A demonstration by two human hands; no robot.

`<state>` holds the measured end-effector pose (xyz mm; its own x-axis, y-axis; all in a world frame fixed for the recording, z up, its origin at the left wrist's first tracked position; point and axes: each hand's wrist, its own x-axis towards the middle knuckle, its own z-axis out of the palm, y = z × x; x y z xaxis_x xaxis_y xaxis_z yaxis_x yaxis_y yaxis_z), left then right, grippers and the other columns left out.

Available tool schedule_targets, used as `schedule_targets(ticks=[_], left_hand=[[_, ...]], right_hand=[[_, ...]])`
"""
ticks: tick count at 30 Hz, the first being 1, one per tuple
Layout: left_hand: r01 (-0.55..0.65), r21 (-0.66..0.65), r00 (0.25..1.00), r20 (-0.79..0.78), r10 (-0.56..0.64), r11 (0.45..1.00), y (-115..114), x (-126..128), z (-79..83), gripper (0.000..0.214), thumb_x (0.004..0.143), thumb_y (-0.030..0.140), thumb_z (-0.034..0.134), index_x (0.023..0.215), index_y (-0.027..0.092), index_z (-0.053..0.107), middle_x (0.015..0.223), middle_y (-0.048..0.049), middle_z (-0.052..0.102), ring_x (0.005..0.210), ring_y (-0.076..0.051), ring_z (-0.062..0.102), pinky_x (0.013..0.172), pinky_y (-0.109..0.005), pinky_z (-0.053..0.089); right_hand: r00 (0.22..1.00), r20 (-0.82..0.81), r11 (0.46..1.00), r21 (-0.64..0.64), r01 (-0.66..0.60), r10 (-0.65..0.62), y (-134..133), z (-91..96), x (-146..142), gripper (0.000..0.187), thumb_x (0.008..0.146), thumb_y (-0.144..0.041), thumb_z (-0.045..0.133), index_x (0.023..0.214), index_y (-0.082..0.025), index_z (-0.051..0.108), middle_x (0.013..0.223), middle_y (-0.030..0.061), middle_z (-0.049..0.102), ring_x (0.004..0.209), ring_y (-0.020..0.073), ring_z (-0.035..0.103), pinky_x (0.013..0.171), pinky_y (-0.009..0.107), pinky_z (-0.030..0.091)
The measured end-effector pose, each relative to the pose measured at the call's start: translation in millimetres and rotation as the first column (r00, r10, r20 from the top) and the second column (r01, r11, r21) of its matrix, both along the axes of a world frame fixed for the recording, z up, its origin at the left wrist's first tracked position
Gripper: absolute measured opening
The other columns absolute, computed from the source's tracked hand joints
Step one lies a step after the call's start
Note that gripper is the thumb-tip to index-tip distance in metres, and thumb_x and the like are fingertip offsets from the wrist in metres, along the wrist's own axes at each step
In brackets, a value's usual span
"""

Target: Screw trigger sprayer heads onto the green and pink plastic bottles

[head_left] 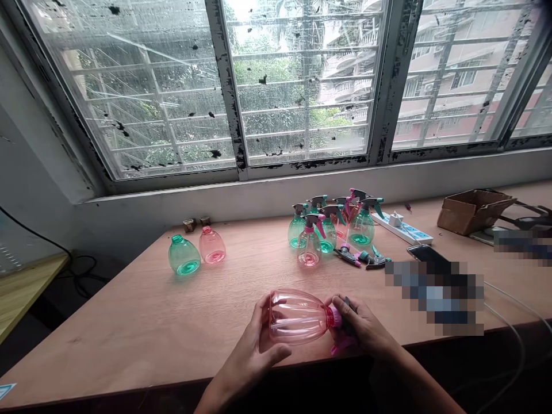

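Your left hand [254,351] cradles the body of a pink plastic bottle [297,317], its fingers curled over the ribbed side, and your right hand [360,325] is clenched around the neck end, where a pink collar [333,317] shows. You hold the bottle on its side over the near part of the wooden bench [129,328]. Your right hand hides most of a pink trigger head [342,347], so you can't tell how it sits on the neck. Nothing stands between your hands and the other things on the bench. To the left, a green bottle [184,256] and a smaller pink bottle [211,245] stand without heads, near two small brown objects [194,224] that are hard to make out. Straight ahead, a cluster of spray bottles [319,230] crowds together, their heads overlapping so you can't count them surely. Loose trigger heads [360,257] lie just beside that cluster, near a white power strip [403,228]. Farther right are a phone [425,253] and a cardboard box [472,211], while a pixelated patch [435,296] hides part of the bench.
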<state>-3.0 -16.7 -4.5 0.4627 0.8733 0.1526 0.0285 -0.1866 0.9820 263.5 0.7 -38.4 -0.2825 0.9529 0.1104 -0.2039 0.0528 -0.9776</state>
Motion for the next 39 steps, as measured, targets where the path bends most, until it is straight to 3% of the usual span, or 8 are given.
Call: schedule_targets(ticks=[3,8,13,18,25,31,35,39], left_hand=[[-0.037,-0.014,0.999,-0.006,0.037,0.999,0,2,2.7,0.088,0.078,0.056,0.074,0.149,0.027,0.031,0.139,-0.0127,0.049,0.123,-0.032,0.053,0.11,-0.047,0.038],[-0.043,-0.037,0.999,-0.005,0.043,0.998,2,3,1.1,0.082,0.075,0.05,0.08,0.142,0.027,0.038,0.126,-0.0095,0.056,0.115,-0.029,0.056,0.103,-0.044,0.043],[-0.019,0.008,0.999,-0.044,0.019,1.0,3,-1,-9.1,0.092,0.072,0.043,0.083,0.145,0.03,0.03,0.118,-0.009,0.054,0.107,-0.027,0.058,0.088,-0.038,0.052],[-0.085,0.195,0.991,-0.083,0.103,0.977,2,-3,-17.7,0.093,0.07,0.037,0.085,0.146,0.028,0.033,0.146,-0.0139,0.042,0.137,-0.037,0.038,0.115,-0.049,0.033],[-0.069,0.226,0.984,-0.147,0.104,0.972,4,-6,-14.4,0.092,0.071,0.033,0.085,0.147,0.03,0.033,0.148,-0.0137,0.044,0.138,-0.038,0.041,0.117,-0.052,0.031],[-0.004,0.119,0.999,-0.052,0.01,0.993,1,0,-3.9,0.091,0.074,0.029,0.084,0.147,0.031,0.029,0.148,-0.013,0.043,0.133,-0.034,0.048,0.113,-0.049,0.039],[-0.062,0.047,0.998,0.023,0.061,0.997,-3,4,-2.4,0.087,0.073,0.03,0.084,0.144,0.031,0.034,0.143,-0.0124,0.045,0.126,-0.032,0.054,0.105,-0.045,0.047],[-0.214,0.063,0.975,0.07,0.21,0.975,-1,3,-4.6,0.085,0.072,0.037,0.084,0.141,0.028,0.036,0.126,-0.0119,0.056,0.121,-0.031,0.055,0.097,-0.04,0.052]], right_hand=[[0.999,0.03,1.0,0.004,-0.02,0.02,-2,0.4,0,0.042,0.095,-0.055,0.056,0.104,-0.015,0.062,0.061,0.0004,0.071,0.051,0.015,0.065,0.051,0.023,0.049],[0.998,0.038,0.998,-0.011,-0.054,0.054,-2,2.3,1,0.043,0.096,-0.055,0.053,0.108,-0.015,0.062,0.062,0.0011,0.072,0.053,0.0156,0.067,0.052,0.024,0.051],[0.998,0.026,0.997,-0.049,-0.062,0.064,-2,3.1,2,0.043,0.096,-0.055,0.053,0.107,-0.014,0.062,0.061,0.0012,0.071,0.051,0.0158,0.067,0.049,0.024,0.053],[0.996,0.006,0.992,-0.092,-0.085,0.085,0,3.6,0,0.046,0.094,-0.057,0.054,0.109,-0.014,0.061,0.058,-0.0006,0.069,0.047,0.0152,0.066,0.045,0.023,0.054],[0.997,0.026,0.985,-0.154,-0.072,0.077,2,9.3,-2,0.053,0.089,-0.064,0.058,0.112,-0.016,0.061,0.055,-0.0037,0.066,0.044,0.0141,0.065,0.042,0.022,0.054],[0.995,0.037,0.989,-0.119,-0.083,0.088,2,7.2,2,0.055,0.091,-0.064,0.055,0.116,-0.016,0.058,0.056,-0.0006,0.069,0.047,0.0168,0.068,0.046,0.024,0.054],[0.995,-0.005,0.987,-0.124,-0.098,0.098,2,4.7,1,0.059,0.089,-0.068,0.054,0.12,-0.018,0.053,0.064,0.0018,0.073,0.05,0.0182,0.069,0.047,0.026,0.052],[1.0,-0.02,0.999,-0.042,-0.016,0.015,3,5.4,-2,0.05,0.088,-0.065,0.058,0.101,-0.017,0.06,0.075,0.0043,0.073,0.058,0.0184,0.07,0.053,0.027,0.053]])
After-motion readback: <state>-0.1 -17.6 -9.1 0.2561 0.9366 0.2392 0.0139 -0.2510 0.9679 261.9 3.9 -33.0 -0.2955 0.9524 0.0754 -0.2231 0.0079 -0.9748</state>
